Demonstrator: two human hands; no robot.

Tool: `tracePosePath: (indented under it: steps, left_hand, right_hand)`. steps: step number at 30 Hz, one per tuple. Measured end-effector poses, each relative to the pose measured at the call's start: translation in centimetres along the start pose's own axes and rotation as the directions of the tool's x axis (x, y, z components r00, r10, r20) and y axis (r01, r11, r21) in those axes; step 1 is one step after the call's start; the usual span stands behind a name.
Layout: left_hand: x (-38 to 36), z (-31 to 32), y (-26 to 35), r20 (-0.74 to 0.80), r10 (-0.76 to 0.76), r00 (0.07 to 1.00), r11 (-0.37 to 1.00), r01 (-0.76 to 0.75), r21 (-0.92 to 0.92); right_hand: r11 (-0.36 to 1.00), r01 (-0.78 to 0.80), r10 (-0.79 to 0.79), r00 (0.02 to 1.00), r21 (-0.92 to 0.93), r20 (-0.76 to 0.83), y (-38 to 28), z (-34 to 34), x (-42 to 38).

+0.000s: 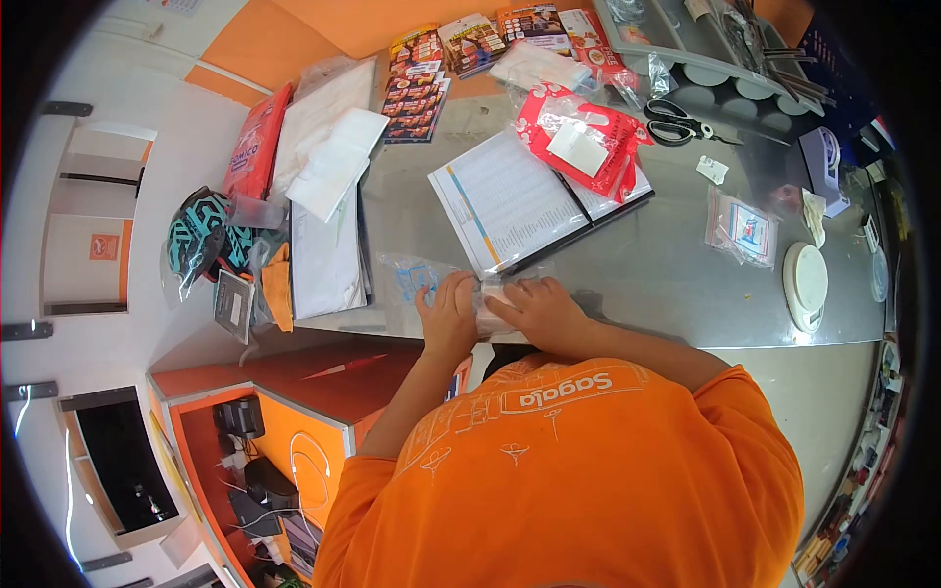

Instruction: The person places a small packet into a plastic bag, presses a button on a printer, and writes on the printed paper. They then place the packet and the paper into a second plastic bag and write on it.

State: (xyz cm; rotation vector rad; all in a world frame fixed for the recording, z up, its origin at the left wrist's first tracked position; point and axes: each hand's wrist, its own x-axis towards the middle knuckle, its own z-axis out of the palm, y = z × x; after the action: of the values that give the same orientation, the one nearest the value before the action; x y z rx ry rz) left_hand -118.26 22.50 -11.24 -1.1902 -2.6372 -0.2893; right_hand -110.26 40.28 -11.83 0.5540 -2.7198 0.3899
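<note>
At the near edge of the metal table, my left hand (449, 312) has its fingers bent and closed on a clear plastic bag (400, 294) with blue print. Close beside it, my right hand (541, 312) is curled over the same plastic, where a pale, partly hidden item (487, 306) shows between the hands. Just beyond them lies an open folder (520, 211) with printed table sheets. A red and white plastic packet (578, 139) rests across the folder's far right part.
Black-handled scissors (676, 124), a small zip bag (742, 228) and a round white scale (806, 284) lie to the right. A grey cutlery tray (706, 59) stands at the back right. White sheets (338, 162) and a teal-black helmet (196, 235) are on the left.
</note>
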Motion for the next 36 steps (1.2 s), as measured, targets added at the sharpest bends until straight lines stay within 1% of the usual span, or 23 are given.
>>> tracePosePath:
  steps: [1, 5, 7, 8, 10, 11, 13, 16, 17, 19, 20, 22, 23, 25, 26, 28, 29, 31, 32, 33, 34, 35, 36]
  left_hand:
    - [-0.1, 0.0, 0.0, 0.011, -0.024, 1.000, 0.998, 0.025, -0.051]
    - [-0.1, -0.3, 0.0, 0.031, -0.019, 0.999, 0.999, 0.021, -0.049]
    - [0.0, -0.3, -0.5, -0.032, -0.045, 0.998, 0.997, 0.043, -0.063]
    - [0.0, -0.4, -0.9, -0.031, -0.048, 0.998, 0.997, 0.046, -0.063]
    - [0.1, -0.7, -1.6, -0.098, -0.065, 0.993, 0.981, 0.045, -0.191]
    - [0.2, -0.8, -1.9, -0.098, -0.069, 0.993, 0.980, 0.050, -0.190]
    - [0.4, -1.5, -1.9, -0.086, 0.004, 0.996, 0.956, -0.029, -0.293]
    - [0.3, -1.9, -2.0, -0.034, 0.041, 0.999, 0.938, -0.050, -0.342]
    - [0.2, -1.8, -1.9, -0.035, 0.038, 0.999, 0.939, -0.048, -0.342]
    - [0.1, -1.4, -1.6, -0.052, 0.013, 0.999, 0.910, -0.034, -0.413]
    - [0.0, -1.3, -1.4, -0.053, 0.011, 0.999, 0.910, -0.032, -0.413]
    - [-0.2, -1.5, -0.9, 0.065, -0.044, 0.997, 0.910, 0.067, -0.409]
    - [-0.2, -1.5, -0.9, 0.063, -0.048, 0.997, 0.910, 0.069, -0.409]
    - [-0.2, -1.6, -0.8, 0.099, -0.078, 0.992, 0.895, 0.113, -0.431]
    - [-0.1, -1.8, -0.6, 0.098, -0.082, 0.992, 0.895, 0.117, -0.430]
    - [0.6, -3.1, 0.4, -0.132, -0.020, 0.991, 0.971, -0.012, -0.238]
    - [0.5, -3.3, 0.7, -0.132, -0.023, 0.991, 0.971, -0.010, -0.237]
    - [0.0, -3.7, 1.3, -0.273, -0.177, 0.946, 0.981, 0.148, -0.122]
    - [-0.2, -3.6, 1.4, -0.275, -0.180, 0.944, 0.981, 0.151, -0.124]
    - [-0.5, -3.4, 1.5, -0.059, -0.413, 0.909, 0.851, 0.362, -0.380]
    - [-0.7, -3.2, 1.6, 0.205, -0.556, 0.805, 0.614, 0.565, -0.552]
    - [-0.8, -2.9, 1.7, 0.202, -0.560, 0.803, 0.611, 0.566, -0.553]
    - [-1.0, -2.6, 1.8, 0.304, -0.581, 0.755, 0.462, 0.614, -0.640]
  right_hand:
    - [0.996, 0.022, -0.024, 0.999, 0.081, 0.023, 0.1, 0.1, 0.0]
    - [0.985, 0.039, -0.046, 0.998, 0.169, 0.038, 0.6, -0.9, 0.2]
    - [0.954, 0.090, -0.078, 0.995, 0.284, -0.055, 0.7, -1.6, 0.1]
    - [0.954, 0.092, -0.080, 0.995, 0.286, -0.053, 0.8, -1.8, 0.0]
    - [0.831, 0.044, 0.004, 0.996, 0.555, -0.085, 0.8, -2.2, 0.0]
    - [0.829, 0.046, 0.001, 0.997, 0.557, -0.083, 0.7, -2.5, 0.0]
    - [0.665, -0.027, 0.097, 0.994, 0.746, -0.051, 0.6, -2.9, 0.0]
    - [0.692, -0.062, 0.136, 0.990, 0.720, -0.046, 1.7, -2.7, 0.2]
    - [0.692, -0.060, 0.133, 0.990, 0.720, -0.045, 2.0, -2.8, 0.3]
    - [0.720, -0.143, 0.174, 0.984, 0.679, 0.022, 2.5, -3.0, 0.6]
    - [0.721, -0.141, 0.172, 0.985, 0.678, 0.023, 2.6, -2.8, 0.7]
    - [0.757, -0.179, 0.200, 0.979, 0.629, 0.037, 2.5, -2.1, 0.8]
    - [0.758, -0.177, 0.197, 0.980, 0.628, 0.039, 2.4, -1.6, 0.8]
    - [0.860, -0.159, 0.179, 0.984, 0.485, 0.003, 2.1, -1.0, 0.8]
    - [0.860, -0.156, 0.175, 0.985, 0.486, 0.005, 2.0, -0.9, 0.9]
    - [0.911, -0.161, 0.178, 0.984, 0.380, -0.011, 1.8, -1.0, 1.1]
    - [0.911, -0.159, 0.175, 0.984, 0.380, -0.010, 1.6, -1.0, 1.1]
    - [0.939, -0.166, 0.163, 0.986, 0.300, 0.036, 1.3, -1.1, 1.2]
    - [0.941, -0.163, 0.160, 0.986, 0.298, 0.038, 1.2, -1.0, 1.1]
    - [0.950, -0.157, 0.154, 0.988, 0.269, 0.030, 1.1, -0.9, 1.1]
    - [0.959, -0.148, 0.147, 0.989, 0.241, 0.021, 1.0, -0.8, 1.1]
    - [0.960, -0.142, 0.141, 0.990, 0.240, 0.022, 0.8, -0.8, 1.1]
    - [0.966, -0.153, 0.152, 0.988, 0.206, 0.020, 0.6, -0.9, 1.1]
